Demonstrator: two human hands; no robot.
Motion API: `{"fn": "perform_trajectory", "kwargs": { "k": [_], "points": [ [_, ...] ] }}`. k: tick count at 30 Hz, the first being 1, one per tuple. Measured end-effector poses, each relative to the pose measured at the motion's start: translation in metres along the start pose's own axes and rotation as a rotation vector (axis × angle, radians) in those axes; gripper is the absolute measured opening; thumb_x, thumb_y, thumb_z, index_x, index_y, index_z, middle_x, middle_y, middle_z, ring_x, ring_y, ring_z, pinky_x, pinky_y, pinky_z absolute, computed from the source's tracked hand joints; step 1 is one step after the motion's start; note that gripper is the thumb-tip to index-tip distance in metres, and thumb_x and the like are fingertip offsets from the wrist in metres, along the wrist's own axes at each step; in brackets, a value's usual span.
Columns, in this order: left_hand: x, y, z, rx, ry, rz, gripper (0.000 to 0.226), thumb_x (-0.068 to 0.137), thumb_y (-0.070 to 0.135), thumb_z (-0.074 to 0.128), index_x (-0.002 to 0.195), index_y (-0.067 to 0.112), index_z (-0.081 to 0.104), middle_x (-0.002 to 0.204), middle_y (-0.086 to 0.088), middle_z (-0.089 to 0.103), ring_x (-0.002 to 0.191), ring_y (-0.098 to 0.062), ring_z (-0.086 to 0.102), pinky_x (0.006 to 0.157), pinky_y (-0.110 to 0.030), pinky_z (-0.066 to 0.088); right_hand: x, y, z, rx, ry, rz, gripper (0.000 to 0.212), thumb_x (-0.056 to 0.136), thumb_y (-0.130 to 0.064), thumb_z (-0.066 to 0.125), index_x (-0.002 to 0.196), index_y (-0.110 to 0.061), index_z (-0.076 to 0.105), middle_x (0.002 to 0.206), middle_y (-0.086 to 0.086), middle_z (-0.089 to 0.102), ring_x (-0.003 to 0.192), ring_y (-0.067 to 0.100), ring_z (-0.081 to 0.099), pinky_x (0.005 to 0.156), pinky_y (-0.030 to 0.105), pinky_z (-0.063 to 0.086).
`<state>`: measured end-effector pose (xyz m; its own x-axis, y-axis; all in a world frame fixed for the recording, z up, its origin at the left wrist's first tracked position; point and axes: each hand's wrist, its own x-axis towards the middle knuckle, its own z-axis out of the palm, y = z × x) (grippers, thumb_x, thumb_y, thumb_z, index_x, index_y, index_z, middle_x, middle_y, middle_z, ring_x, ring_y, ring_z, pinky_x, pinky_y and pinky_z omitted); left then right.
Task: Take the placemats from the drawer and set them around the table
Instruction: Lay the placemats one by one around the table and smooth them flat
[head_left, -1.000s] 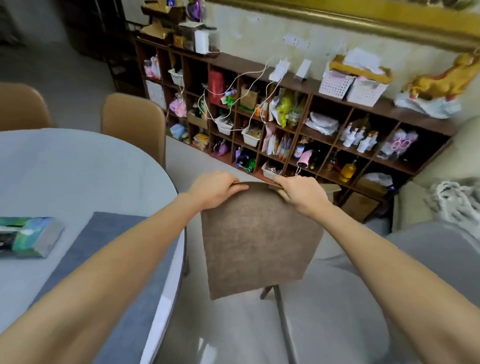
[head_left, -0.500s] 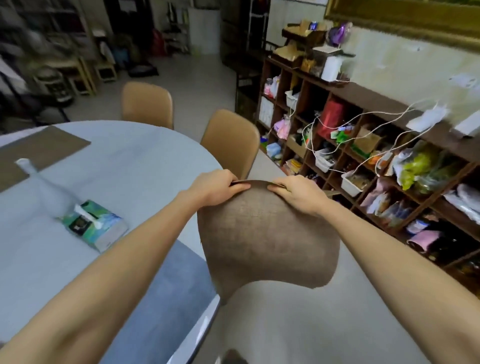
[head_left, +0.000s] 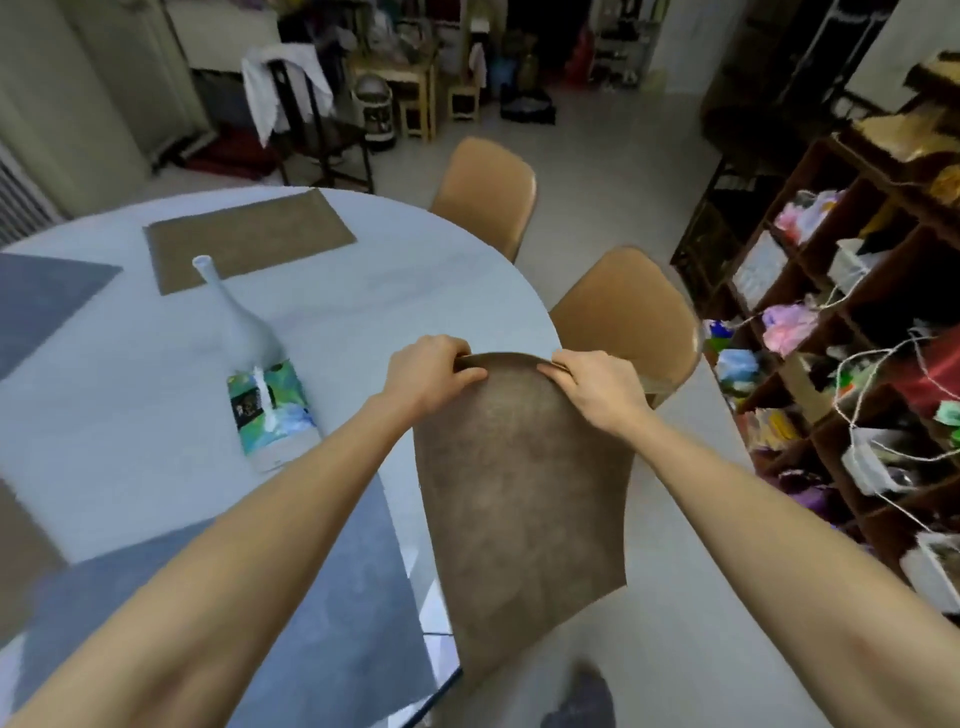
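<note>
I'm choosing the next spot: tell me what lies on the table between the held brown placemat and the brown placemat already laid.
In the head view, only bare tabletop separates the held placemat from the laid one.

The brown placemat (head_left: 519, 493) hides the table's near-right edge (head_left: 540, 312); shelf contents (head_left: 831, 338) blur.

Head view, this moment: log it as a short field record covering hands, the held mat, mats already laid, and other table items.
left hand: grips the top edge of the held mat
right hand: grips the same top edge
held placemat: brown, hanging down off the table's edge, not yet laid
laid mats: brown mat at the far side; grey mat at the near edge; grey mat at left
table: round, pale top
other items: pale vase, tissue pack
open spot: bare table before the nearer chair
</note>
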<state>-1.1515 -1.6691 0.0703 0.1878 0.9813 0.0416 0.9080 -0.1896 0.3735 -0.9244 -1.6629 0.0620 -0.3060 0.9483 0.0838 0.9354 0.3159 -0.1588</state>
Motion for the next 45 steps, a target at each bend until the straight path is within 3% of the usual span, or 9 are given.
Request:
{"fn": "perform_trajectory", "kwargs": {
  "k": [4, 10, 13, 16, 20, 30, 33, 40, 45],
  "points": [
    [0.016, -0.007, 0.019, -0.057, 0.106, -0.281, 0.020, 0.090, 0.037, 0.060, 0.090, 0.018, 0.061, 0.082, 0.005, 0.055, 0.082, -0.019, 0.055, 0.066, -0.029, 0.036, 0.055, 0.026, 0.017, 0.040, -0.003, -0.089, 0.036, 0.099, -0.047, 0.034, 0.084, -0.021, 0.054, 0.092, 0.006, 0.068, 0.089, 0.031, 0.062, 0.059, 0.033, 0.035],
    [0.026, -0.001, 0.040, -0.530, 0.336, -0.592, 0.018, 0.087, 0.025, 0.066, 0.094, 0.009, 0.068, 0.087, -0.002, 0.068, 0.084, -0.020, 0.064, 0.071, -0.029, 0.047, 0.114, 0.041, 0.034, 0.107, 0.028, -0.156, 0.042, 0.100, -0.044, 0.034, 0.088, -0.013, 0.060, 0.092, 0.009, 0.069, 0.090, 0.033, 0.062, 0.061, 0.033, 0.037],
    [0.027, -0.002, 0.056, -0.802, 0.247, -0.718, 0.029, 0.088, 0.030, 0.066, 0.108, 0.009, 0.068, 0.104, -0.009, 0.071, 0.093, -0.022, 0.068, 0.085, -0.038, 0.057, 0.147, 0.044, 0.046, 0.142, 0.002, -0.149, 0.043, 0.100, -0.044, 0.033, 0.082, -0.013, 0.058, 0.089, 0.009, 0.068, 0.086, 0.032, 0.061, 0.060, 0.032, 0.036],
    [0.029, -0.011, 0.082, -0.746, 0.049, -0.779, 0.031, 0.091, 0.029, 0.061, 0.112, 0.006, 0.066, 0.113, -0.010, 0.068, 0.101, -0.025, 0.066, 0.091, -0.040, 0.054, 0.175, 0.047, 0.057, 0.118, -0.010, -0.117, 0.043, 0.100, -0.044, 0.033, 0.074, -0.013, 0.049, 0.081, 0.010, 0.064, 0.083, 0.035, 0.060, 0.059, 0.033, 0.035],
    [0.047, -0.021, 0.100, -0.625, 0.027, -0.897, 0.029, 0.096, 0.024, 0.053, 0.108, -0.001, 0.060, 0.113, -0.016, 0.064, 0.104, -0.031, 0.060, 0.081, -0.032, 0.046, 0.203, 0.041, 0.072, 0.077, -0.040, -0.107, 0.044, 0.101, -0.042, 0.034, 0.073, -0.011, 0.048, 0.072, 0.007, 0.056, 0.076, 0.034, 0.058, 0.058, 0.033, 0.034],
    [0.121, -0.041, 0.082, -0.236, 0.421, -1.093, 0.014, 0.095, 0.021, 0.049, 0.102, 0.012, 0.057, 0.102, -0.008, 0.064, 0.096, -0.028, 0.058, 0.071, -0.034, 0.042, 0.270, 0.049, 0.122, 0.242, -0.210, -0.065, 0.032, 0.103, -0.026, 0.031, 0.099, -0.004, 0.054, 0.102, 0.017, 0.063, 0.091, 0.036, 0.058, 0.070, 0.037, 0.039],
    [0.134, -0.041, 0.094, -0.171, 0.485, -1.104, 0.026, 0.094, 0.019, 0.051, 0.119, 0.012, 0.056, 0.118, -0.010, 0.060, 0.109, -0.030, 0.054, 0.087, -0.041, 0.047, 0.284, 0.054, 0.136, 0.316, -0.299, -0.087, 0.031, 0.103, -0.023, 0.029, 0.104, -0.004, 0.054, 0.108, 0.017, 0.062, 0.097, 0.035, 0.057, 0.072, 0.033, 0.036],
    [0.125, 0.013, 0.168, -0.125, 0.055, -1.191, 0.069, 0.090, 0.040, 0.059, 0.147, 0.015, 0.029, 0.156, -0.013, 0.021, 0.146, -0.033, 0.014, 0.118, -0.052, 0.015, 0.281, 0.076, 0.172, 0.319, -0.373, -0.123, 0.029, 0.098, -0.007, 0.031, 0.122, -0.002, 0.046, 0.124, 0.021, 0.054, 0.111, 0.038, 0.053, 0.088, 0.043, 0.043],
    [0.114, 0.047, 0.212, -0.257, -0.205, -1.227, 0.097, 0.080, 0.054, 0.066, 0.153, 0.022, 0.011, 0.162, -0.008, -0.004, 0.148, -0.032, -0.008, 0.117, -0.058, 0.000, 0.258, 0.100, 0.182, -0.007, -0.189, -0.756, 0.074, 0.092, -0.028, 0.052, 0.152, -0.012, 0.010, 0.158, 0.020, 0.007, 0.148, 0.032, 0.004, 0.118, 0.044, 0.003]
  ]
}}
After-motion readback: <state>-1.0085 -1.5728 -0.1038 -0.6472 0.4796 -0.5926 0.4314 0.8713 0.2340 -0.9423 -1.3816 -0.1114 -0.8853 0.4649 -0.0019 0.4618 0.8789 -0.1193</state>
